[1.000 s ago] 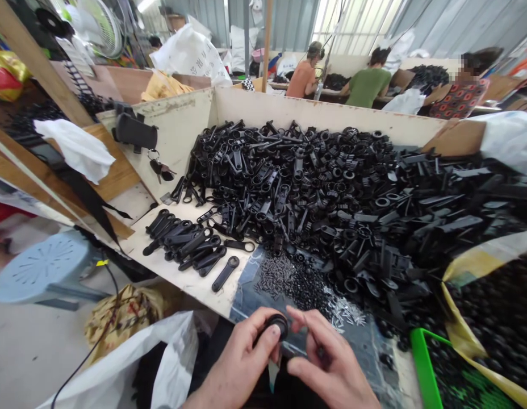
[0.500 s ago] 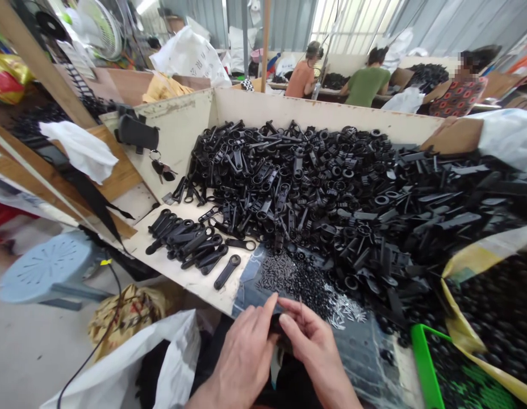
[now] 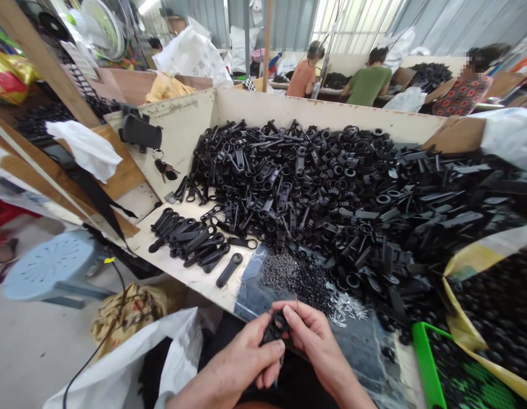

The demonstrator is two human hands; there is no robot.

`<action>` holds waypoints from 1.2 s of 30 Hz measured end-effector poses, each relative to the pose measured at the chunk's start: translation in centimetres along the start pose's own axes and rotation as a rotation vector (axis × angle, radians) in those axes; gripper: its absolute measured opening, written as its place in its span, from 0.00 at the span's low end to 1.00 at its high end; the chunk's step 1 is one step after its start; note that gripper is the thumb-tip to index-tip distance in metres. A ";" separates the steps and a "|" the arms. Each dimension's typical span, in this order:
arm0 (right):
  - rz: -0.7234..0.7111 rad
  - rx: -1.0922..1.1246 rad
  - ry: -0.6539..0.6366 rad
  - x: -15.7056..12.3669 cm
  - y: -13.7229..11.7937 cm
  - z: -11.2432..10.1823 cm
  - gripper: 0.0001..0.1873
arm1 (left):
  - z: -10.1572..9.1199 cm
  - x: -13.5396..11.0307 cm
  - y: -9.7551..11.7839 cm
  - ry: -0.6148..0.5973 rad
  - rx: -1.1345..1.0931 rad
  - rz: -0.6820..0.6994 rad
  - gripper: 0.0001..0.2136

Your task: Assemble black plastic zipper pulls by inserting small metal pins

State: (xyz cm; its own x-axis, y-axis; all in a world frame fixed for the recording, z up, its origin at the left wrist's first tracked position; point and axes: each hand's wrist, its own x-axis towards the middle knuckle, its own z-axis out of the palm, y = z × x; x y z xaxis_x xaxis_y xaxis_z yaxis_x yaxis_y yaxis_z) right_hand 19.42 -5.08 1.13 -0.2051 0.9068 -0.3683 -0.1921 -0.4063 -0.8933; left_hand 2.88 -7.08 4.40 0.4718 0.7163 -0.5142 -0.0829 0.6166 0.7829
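My left hand (image 3: 246, 355) is closed around a black plastic part (image 3: 275, 326) with a ring-shaped end, just past the bench's front edge. My right hand (image 3: 317, 335) meets it from the other side, thumb and fingers pinched at the ring. A thin rod, like a needle or pick, sticks up between the right fingers; its lower end is hidden. Ahead of the hands lie small grey pieces (image 3: 280, 271), tiny black pieces (image 3: 312, 289) and silver pins (image 3: 346, 305) on a dark mat (image 3: 250, 289).
A big heap of black plastic parts (image 3: 289, 176) fills the bench. Lever-shaped parts (image 3: 191, 241) lie in a row at left. To the right stand a green tray (image 3: 425, 358) and a yellow-edged sack (image 3: 463, 318). A blue stool (image 3: 50, 264) is at left; people sit beyond.
My left hand has turned, with its thumb now across the black part, so the ring shows between my hands. The right hand stays at the part. The view has shifted slightly.
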 end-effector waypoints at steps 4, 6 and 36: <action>0.012 -0.014 -0.032 -0.1 0.3 -0.4 0.27 | 0.0 -0.1 -0.3 0.007 -0.035 -0.028 0.30; 0.006 -0.050 -0.063 0.0 0.5 -0.8 0.28 | 0.0 -0.1 -0.5 0.021 -0.054 -0.044 0.33; -0.313 -0.494 0.131 -1.9 1.0 -4.3 0.18 | -1.1 1.2 -0.3 0.311 0.518 0.114 0.10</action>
State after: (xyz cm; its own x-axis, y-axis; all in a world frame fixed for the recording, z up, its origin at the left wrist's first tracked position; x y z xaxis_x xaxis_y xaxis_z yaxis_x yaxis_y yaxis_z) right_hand 23.74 -6.71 -0.18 -0.0851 0.9940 -0.0688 0.2510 -0.0454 -0.9669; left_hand 2.49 -6.04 3.16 0.2000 0.8786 -0.4337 0.3567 0.3470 0.8674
